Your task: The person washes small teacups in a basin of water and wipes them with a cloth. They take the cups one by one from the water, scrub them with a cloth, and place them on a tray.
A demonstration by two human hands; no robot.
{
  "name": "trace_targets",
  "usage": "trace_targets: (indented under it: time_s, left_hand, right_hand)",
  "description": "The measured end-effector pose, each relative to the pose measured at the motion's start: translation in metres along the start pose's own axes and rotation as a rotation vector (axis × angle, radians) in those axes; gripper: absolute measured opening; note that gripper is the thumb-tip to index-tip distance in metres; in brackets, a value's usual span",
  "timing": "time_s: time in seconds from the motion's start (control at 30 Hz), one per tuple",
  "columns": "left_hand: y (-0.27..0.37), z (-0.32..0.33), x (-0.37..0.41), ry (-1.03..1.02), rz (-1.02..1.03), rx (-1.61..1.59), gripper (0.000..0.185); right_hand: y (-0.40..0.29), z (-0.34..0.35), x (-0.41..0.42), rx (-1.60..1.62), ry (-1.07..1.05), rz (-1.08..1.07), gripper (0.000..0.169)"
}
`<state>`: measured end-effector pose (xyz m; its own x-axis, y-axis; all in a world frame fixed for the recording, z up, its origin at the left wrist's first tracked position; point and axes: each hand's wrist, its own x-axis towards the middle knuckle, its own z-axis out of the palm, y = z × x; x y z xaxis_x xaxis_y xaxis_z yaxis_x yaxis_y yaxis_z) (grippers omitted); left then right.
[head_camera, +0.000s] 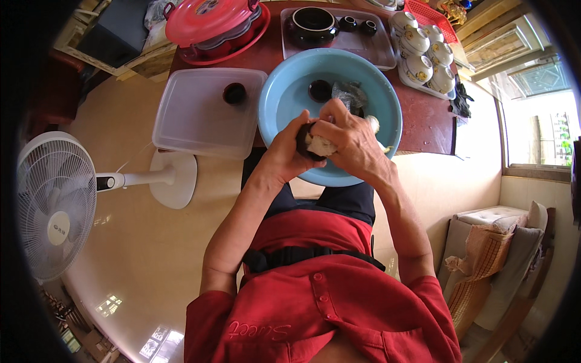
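Note:
A small dark cup (303,141) is held in my left hand (288,152) above the near side of a blue plastic basin (283,81). My right hand (352,140) presses a pale cloth (321,145) into the cup's mouth. Inside the basin lie another dark cup (320,90) and a grey mesh cloth (349,94). Part of a pale cloth shows beyond my right hand. One dark cup (234,93) stands on a translucent plastic lid (204,113) left of the basin.
Behind the basin, a plastic tray (358,45) holds a black pot (313,26) and two small black vessels. Patterned bowls (415,68) are stacked at the right, near a black glove (461,100). A red lidded container (213,22) stands back left; a white fan (59,227) is left.

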<state>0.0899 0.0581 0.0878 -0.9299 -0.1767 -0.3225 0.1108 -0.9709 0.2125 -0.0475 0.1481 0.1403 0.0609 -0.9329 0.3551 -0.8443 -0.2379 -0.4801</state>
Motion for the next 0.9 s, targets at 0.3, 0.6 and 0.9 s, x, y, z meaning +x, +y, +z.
trace_targets:
  time_s: [0.3,0.6,0.9]
  left_hand:
    - [0.000,0.014,-0.001,0.288,0.134,0.161,0.028]
    - [-0.010,0.026,-0.002,0.325,1.010,1.267,0.019]
    - [-0.003,0.031,-0.009,0.203,0.739,0.989,0.025]
  right_hand:
    - [0.005,0.024,0.009,0.089,0.194,0.363,0.045]
    - [0.003,0.077,-0.011,1.105,0.237,0.910,0.020]
    - [-0.001,0.028,-0.006,0.250,0.171,0.459,0.017]
